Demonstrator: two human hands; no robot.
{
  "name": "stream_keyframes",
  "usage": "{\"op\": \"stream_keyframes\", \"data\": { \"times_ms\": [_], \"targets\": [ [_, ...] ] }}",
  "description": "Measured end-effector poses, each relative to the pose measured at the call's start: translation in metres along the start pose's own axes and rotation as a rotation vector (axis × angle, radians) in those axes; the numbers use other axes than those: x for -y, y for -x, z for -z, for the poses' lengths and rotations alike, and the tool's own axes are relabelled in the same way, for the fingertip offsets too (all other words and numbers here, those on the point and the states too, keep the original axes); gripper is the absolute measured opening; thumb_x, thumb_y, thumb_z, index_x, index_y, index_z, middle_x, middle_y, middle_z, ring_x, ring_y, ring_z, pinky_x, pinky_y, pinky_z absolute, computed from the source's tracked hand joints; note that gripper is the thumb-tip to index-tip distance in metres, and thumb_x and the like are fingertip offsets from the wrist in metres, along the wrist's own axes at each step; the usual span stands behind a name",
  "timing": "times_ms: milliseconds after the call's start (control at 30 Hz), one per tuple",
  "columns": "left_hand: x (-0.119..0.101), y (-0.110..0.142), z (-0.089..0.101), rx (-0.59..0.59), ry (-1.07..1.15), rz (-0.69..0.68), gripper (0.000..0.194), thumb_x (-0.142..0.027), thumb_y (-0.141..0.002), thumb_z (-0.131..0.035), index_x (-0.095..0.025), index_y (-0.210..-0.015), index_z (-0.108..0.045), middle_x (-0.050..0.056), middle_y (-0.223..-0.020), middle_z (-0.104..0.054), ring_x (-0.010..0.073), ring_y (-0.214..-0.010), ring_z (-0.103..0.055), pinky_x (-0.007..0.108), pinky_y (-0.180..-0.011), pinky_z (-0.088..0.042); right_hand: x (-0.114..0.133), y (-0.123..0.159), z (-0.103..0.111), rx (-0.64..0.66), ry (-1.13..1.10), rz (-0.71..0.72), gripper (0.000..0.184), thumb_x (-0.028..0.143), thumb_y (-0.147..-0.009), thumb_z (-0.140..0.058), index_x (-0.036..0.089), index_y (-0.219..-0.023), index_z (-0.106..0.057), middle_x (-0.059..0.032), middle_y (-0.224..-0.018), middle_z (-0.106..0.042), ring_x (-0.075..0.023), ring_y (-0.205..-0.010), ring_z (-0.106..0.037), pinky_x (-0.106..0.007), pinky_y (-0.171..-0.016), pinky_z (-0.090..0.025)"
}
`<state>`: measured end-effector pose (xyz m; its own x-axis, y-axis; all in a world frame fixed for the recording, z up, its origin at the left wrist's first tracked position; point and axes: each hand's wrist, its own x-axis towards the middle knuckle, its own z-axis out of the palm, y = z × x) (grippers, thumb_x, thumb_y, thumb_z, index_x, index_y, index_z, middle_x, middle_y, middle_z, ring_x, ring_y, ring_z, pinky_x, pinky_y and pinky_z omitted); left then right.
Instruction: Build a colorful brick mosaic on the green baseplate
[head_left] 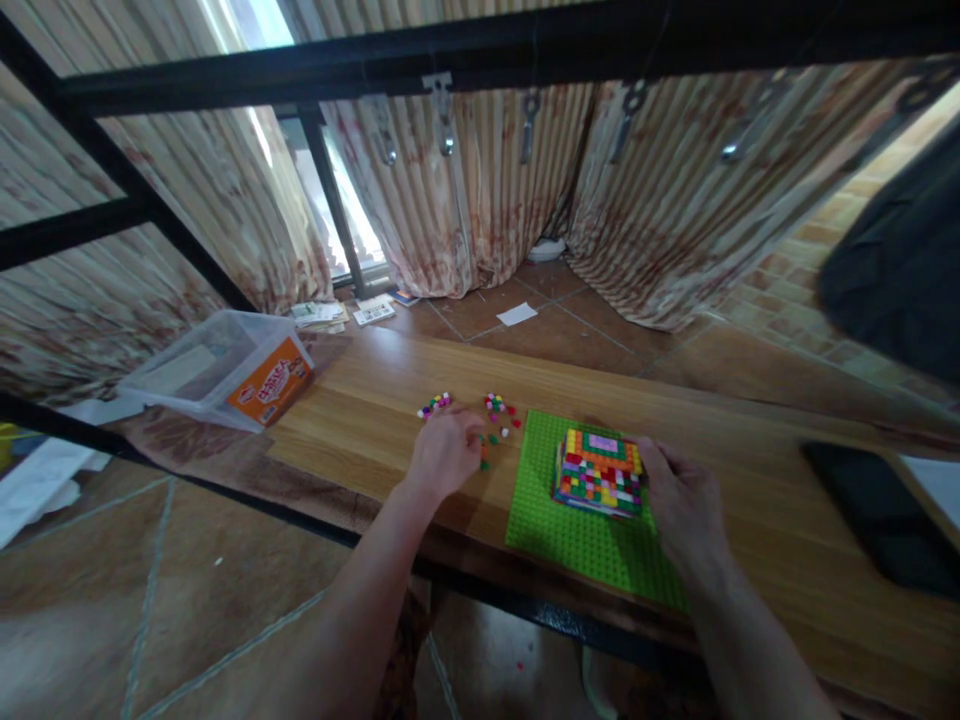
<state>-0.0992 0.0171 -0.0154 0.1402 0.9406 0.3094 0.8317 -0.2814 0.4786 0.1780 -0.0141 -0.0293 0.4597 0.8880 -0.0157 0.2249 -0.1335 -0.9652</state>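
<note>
A small building of colourful toy bricks (598,472) stands on a green studded baseplate (547,535). Yellow and orange bricks ring a pale purple patch on its top; its front is mixed in colour. My right hand (684,505) is against the building's right side, fingers curled, and whatever they hold is hidden. Left of the baseplate, my left hand (444,450) is low over the table with its fingers drawn together among loose bricks; I cannot make out what is in them. Green and orange bricks (484,463) lie by its fingertips. Two small brick piles, one on the left (435,404) and one on the right (496,402), lie just beyond.
A clear plastic box (202,370) with an orange label sits at the wooden table's (360,370) left end. A dark phone or tablet (877,510) lies at the right, beside white paper (934,480). A black metal bar (480,55) with hanging clips crosses above; curtains (480,190) hang behind.
</note>
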Motion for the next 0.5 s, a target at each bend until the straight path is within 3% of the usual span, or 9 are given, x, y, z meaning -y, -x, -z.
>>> {"op": "stream_keyframes", "data": {
  "times_ms": [133, 333, 500],
  "targets": [
    [-0.004, 0.004, -0.008, 0.037, -0.08, -0.018, 0.023, 0.0, -0.072, -0.061, -0.02, -0.069, -0.07, 0.005, -0.077, -0.067, 0.0214, -0.082, -0.065, 0.039, -0.09, -0.054, 0.001, 0.001, 0.0, 0.012, -0.015, -0.006, 0.042, 0.055, -0.078, -0.063, 0.017, -0.083, -0.079, -0.0055, -0.071, -0.075, -0.0229, -0.064, -0.067, -0.032, -0.061, -0.05],
    [-0.005, 0.001, -0.01, 0.032, -0.168, 0.027, 0.022, -0.001, -0.075, -0.059, -0.019, -0.068, -0.067, 0.006, -0.078, -0.067, 0.0219, -0.084, -0.065, 0.036, -0.085, -0.054, 0.004, 0.002, -0.001, 0.015, 0.003, 0.001, 0.045, 0.059, -0.076, -0.064, 0.016, -0.079, -0.078, -0.0053, -0.068, -0.074, -0.0228, -0.062, -0.066, -0.032, -0.06, -0.049],
    [-0.011, 0.001, -0.009, -0.015, 0.073, 0.038, 0.02, -0.006, -0.084, -0.055, -0.019, -0.087, -0.069, 0.004, -0.079, -0.072, 0.0169, -0.072, -0.067, 0.029, -0.071, -0.053, 0.004, 0.001, -0.002, 0.014, -0.023, 0.012, 0.045, 0.058, -0.078, -0.063, 0.016, -0.083, -0.079, -0.0067, -0.074, -0.076, -0.0236, -0.07, -0.068, -0.032, -0.065, -0.05]
  ]
}}
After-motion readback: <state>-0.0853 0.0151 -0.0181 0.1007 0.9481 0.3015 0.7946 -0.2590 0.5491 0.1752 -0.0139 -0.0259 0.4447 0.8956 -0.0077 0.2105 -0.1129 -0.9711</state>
